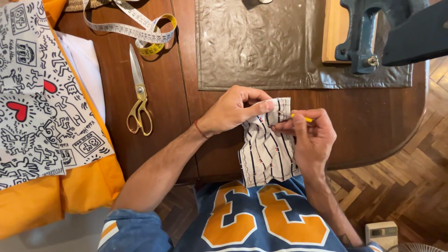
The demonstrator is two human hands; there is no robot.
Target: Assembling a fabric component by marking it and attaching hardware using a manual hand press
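- Left hand (231, 112) pinches the top edge of the striped cloth (267, 149), thumb and fingers closed on the fold.
- Right hand (310, 137) grips the same cloth from the other side, and a thin yellow pencil (303, 118) pokes out between its fingers, tip aimed at the cloth's top corner.
- So both hands are closed on that one piece, and it hangs between them, just over the near edge of the table (368, 116), above the person's lap.
- The cloth is white with dark stripes and small red marks, crumpled, with its lower end dangling down against the blue and orange shirt (261, 224).
- A red string sits round the left wrist.
- Down at the right, on the wood floor (410, 186), there's a small beige box (381, 233), well apart from the hands.
- Out to the left, gold-handled scissors (139, 93) lie shut on the table, blades pointing away, near the left forearm but not touching.
- Further left, a black-and-white doodle print (37, 93) with red hearts lies on top of orange fabric (84, 186), which droops off the table's edge. A strip of white fabric (88, 70) shows between them.
- Beyond the hands, a dark mat (261, 46) lies flat on the table.
- Far left at the back, a tape measure (140, 28) loops loosely above the scissors.
- Far right at the back, a blue-grey metal press (368, 32) stands on a wooden block (333, 32) at the mat's edge.
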